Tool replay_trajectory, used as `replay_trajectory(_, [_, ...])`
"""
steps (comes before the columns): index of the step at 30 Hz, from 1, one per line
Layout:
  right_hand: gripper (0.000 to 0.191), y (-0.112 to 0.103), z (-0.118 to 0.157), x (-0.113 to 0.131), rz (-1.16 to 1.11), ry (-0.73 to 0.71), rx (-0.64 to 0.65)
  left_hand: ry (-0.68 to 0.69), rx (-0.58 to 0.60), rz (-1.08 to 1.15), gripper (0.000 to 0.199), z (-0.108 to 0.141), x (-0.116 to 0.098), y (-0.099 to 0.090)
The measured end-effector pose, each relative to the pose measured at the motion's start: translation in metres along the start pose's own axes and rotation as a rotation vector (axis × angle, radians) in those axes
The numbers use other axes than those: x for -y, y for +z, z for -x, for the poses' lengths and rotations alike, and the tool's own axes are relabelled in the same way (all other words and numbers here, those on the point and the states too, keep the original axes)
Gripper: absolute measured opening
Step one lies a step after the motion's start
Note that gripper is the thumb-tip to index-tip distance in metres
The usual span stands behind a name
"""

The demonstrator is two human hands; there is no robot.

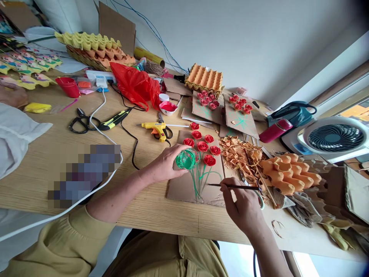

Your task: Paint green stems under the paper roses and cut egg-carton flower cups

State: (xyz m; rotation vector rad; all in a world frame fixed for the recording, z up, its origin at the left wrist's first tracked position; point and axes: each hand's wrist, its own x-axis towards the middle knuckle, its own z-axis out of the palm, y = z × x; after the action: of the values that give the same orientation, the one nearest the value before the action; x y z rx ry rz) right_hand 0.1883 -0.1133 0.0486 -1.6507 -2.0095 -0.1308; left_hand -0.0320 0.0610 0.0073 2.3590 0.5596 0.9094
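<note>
Tilted over a cardboard sheet (178, 190) is a small clear cup of green paint (186, 159), held in my left hand (167, 163). Several red paper roses (202, 146) sit on the upper part of that sheet, with painted green stems below them. A thin dark paintbrush (239, 187) is pinched in my right hand (242, 204). Its tip points left, at or just above the sheet beside the stems; contact cannot be made out.
Orange scraps (240, 156) and an egg carton (288, 173) lie right. A yellow glue gun (157, 130), scissors (79, 122) and white cable (102, 184) lie left. Finished-looking rose sheets (240, 119) stand behind. Another person's hand (14, 95) rests far left. A fan (336, 137) stands right.
</note>
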Motion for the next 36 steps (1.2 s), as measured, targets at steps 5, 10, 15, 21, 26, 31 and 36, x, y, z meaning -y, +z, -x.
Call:
replay_trajectory(5, [0.013,0.014,-0.02,0.011,-0.04,-0.043,-0.004,0.011,-0.006,0.012,0.064,0.0,-0.001,-0.001])
replay_trajectory(10, [0.011,0.003,-0.02,0.005,-0.056,0.0,-0.115,0.013,0.001,0.017,0.067,0.0,0.001,-0.001])
replay_trajectory(15, [0.015,-0.023,-0.014,0.009,-0.217,0.118,-0.355,0.004,0.022,0.012,0.067,0.0,0.0,0.0])
replay_trajectory(21, [0.016,-0.014,-0.024,0.028,-0.332,0.008,-0.283,0.023,0.041,0.014,0.068,0.001,-0.003,0.002])
replay_trajectory(26, [0.012,0.002,-0.033,0.029,-0.223,-0.064,-0.105,0.049,0.097,0.038,0.069,0.002,-0.008,0.002])
replay_trajectory(31, [0.009,0.003,-0.038,0.027,-0.166,-0.093,-0.087,0.037,0.101,0.042,0.068,0.002,-0.011,0.001])
replay_trajectory(36, [0.009,-0.002,-0.038,0.026,-0.173,-0.069,-0.189,0.03,0.101,0.043,0.065,0.001,-0.011,0.001])
